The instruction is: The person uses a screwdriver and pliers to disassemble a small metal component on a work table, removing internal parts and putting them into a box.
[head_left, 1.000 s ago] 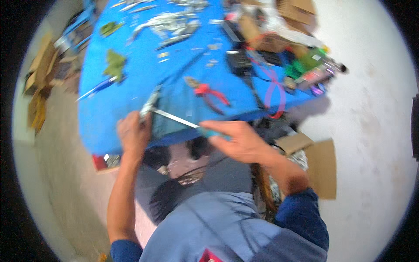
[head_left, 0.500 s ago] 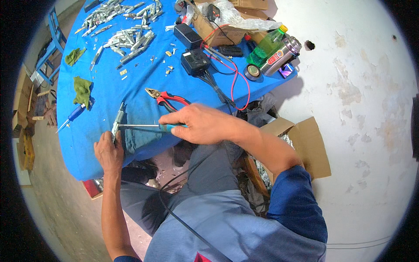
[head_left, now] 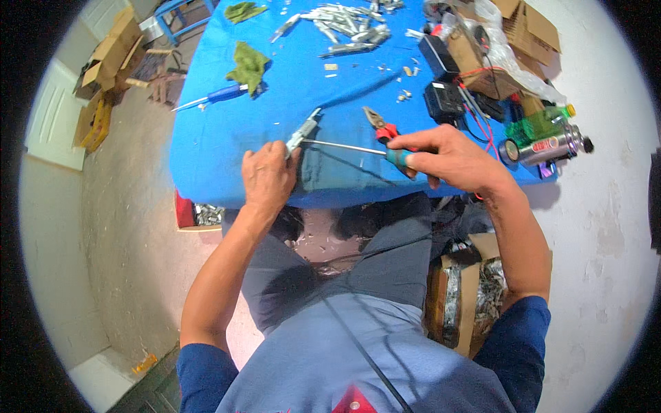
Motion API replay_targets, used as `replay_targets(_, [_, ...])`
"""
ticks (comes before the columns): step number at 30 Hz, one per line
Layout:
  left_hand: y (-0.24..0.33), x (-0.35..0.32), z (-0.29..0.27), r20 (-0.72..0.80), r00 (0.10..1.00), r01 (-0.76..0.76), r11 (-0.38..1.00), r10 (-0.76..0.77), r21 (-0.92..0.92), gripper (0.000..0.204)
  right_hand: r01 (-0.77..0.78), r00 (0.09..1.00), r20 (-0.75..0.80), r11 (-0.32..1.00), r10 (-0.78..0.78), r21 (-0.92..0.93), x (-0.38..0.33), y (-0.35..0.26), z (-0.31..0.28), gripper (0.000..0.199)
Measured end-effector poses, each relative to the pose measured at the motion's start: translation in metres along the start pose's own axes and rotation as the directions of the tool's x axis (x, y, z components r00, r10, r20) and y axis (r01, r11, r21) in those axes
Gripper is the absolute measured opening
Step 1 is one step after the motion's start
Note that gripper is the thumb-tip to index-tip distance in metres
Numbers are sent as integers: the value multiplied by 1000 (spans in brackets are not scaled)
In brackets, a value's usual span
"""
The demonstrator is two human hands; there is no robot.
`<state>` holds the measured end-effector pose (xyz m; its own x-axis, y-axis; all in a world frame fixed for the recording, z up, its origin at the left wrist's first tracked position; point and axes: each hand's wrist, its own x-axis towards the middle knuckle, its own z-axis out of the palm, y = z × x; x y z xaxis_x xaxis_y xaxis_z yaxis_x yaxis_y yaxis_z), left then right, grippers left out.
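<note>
While both hands are working at the near edge of the table, this is how it's all sitting:

Left hand: the left hand is resting on the blue table cover right at the front edge, fingers curled shut around the lower end of a small silver metal part that's poking up and away from the knuckles at a tilt.

Right hand: the right hand is wrapping tight around the teal handle of a screwdriver, fist fully closed, thumb lying along the top.

Screwdriver: its thin steel shaft is running nearly level to the left, with the tip meeting the metal part just above the left hand's fingers. Can't tell if the tip is actually seated in anything, too small.

Pliers: red-handled pliers are lying on the cover just behind the shaft, close to the right hand's knuckles.

Further back: a blue-handled screwdriver is sitting beside a crumpled green rag, well apart from the hands, and a heap of silver metal pieces is spreading across the far side.

Right side of table: a black charger box with red leads is sitting near a metal spray can lying on its side and a green bottle just behind it.
</note>
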<state>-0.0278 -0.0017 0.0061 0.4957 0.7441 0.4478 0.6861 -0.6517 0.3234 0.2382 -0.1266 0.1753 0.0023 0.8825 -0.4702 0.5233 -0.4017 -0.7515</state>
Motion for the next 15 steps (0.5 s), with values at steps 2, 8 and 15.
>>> replay_targets(2, [-1,-2,0,5,1000,24,999,-24,22,28,-10,1000,-6,997,10,72,4,9,6,39])
replay_targets(8, [-3,-2,2,5,999,54,999,-54,6,32,52,994,-98,998,-55,-25,-7,11,27,36])
replay_targets(15, [-3,-2,0,-9,999,32,999,-33,-24,32,197,953,-189,959,-236,-203,-20,3,38,33])
